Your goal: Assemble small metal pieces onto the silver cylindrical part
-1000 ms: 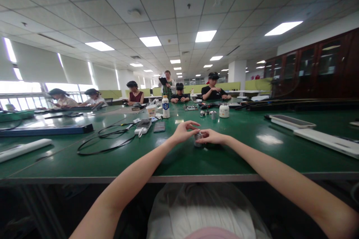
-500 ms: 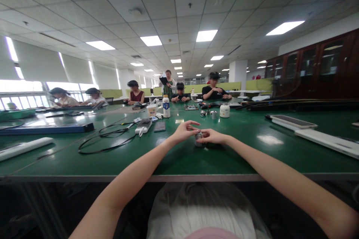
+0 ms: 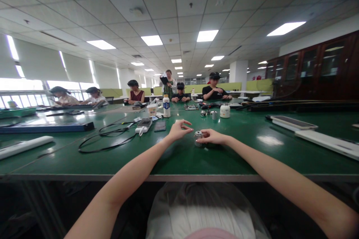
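Observation:
A small silver metal cylinder (image 3: 198, 140) stands upright on the green tabletop (image 3: 174, 160) in front of me, its round top showing a dark centre. From the right side, my right hand (image 3: 212, 136) grips it between thumb and fingers. My left hand (image 3: 179, 130) hovers just left of the cylinder, fingers apart, with nothing in it and a narrow gap to the metal. Beyond my hands are another small silver cylinder (image 3: 214, 115) and some small metal parts (image 3: 203, 112).
A white jar (image 3: 224, 111), a milk bottle (image 3: 166, 106) and a paper cup (image 3: 152, 110) stand farther back. Left lie a black cable (image 3: 103, 144) and a white device (image 3: 143, 126). White panels (image 3: 328, 142) lie right. Several people sit across the table; one person (image 3: 168, 82) stands.
My left hand has let go of the cylinder's top and drawn back to the left, uncovering it. My right hand stays on the cylinder.

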`<state>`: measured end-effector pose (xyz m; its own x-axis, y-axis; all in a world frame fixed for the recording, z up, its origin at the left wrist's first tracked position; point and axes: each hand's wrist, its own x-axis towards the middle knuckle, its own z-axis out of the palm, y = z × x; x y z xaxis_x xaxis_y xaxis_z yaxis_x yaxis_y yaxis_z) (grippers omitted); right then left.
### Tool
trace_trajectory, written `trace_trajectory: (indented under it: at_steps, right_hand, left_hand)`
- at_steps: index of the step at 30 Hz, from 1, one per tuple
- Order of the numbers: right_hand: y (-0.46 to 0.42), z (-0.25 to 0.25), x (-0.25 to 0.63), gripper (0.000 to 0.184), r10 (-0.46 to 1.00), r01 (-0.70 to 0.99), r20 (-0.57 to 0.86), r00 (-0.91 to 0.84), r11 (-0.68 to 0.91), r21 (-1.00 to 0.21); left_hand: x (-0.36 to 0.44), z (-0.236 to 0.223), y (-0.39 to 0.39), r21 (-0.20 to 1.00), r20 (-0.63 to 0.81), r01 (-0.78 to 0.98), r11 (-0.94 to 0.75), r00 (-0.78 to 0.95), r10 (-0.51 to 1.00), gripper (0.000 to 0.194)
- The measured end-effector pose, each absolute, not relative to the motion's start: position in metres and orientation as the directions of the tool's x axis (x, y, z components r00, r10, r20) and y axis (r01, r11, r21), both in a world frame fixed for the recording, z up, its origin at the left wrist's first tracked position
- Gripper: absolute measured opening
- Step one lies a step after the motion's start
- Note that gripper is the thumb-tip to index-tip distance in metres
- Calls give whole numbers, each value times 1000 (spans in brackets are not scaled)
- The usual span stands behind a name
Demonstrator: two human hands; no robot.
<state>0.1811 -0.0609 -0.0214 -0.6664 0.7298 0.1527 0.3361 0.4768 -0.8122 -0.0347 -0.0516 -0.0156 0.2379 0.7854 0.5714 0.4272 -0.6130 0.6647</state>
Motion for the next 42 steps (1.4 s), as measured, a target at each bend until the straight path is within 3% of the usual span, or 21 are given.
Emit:
trace_trajectory:
  at_steps: [6,15,22,28,36,42]
  right_hand:
    - [-65,-18,181,50,730,334,140,-669,463,-821]
    - [-65,-19,181,51,725,326,146,-674,468,-821]
    - [-61,-22,181,53,735,324,144,-663,455,-830]
    - [-61,-22,181,55,725,314,147,-673,460,-831]
    - [-61,-22,181,59,724,311,150,-674,461,-831]
    - [-66,-18,181,68,734,310,152,-662,454,-835]
  left_hand:
    - [-52,-31,-39,645,353,556,-524,391,850,45]
    - [-40,-32,-45,651,445,555,-518,274,852,40]
    - [-17,-8,-67,663,657,252,-705,258,709,37]
    - [-12,-5,-81,675,615,206,-709,374,694,35]
    - [-8,-7,-81,678,633,212,-704,319,705,35]
    - [-9,-10,-76,748,556,131,-650,411,723,38]
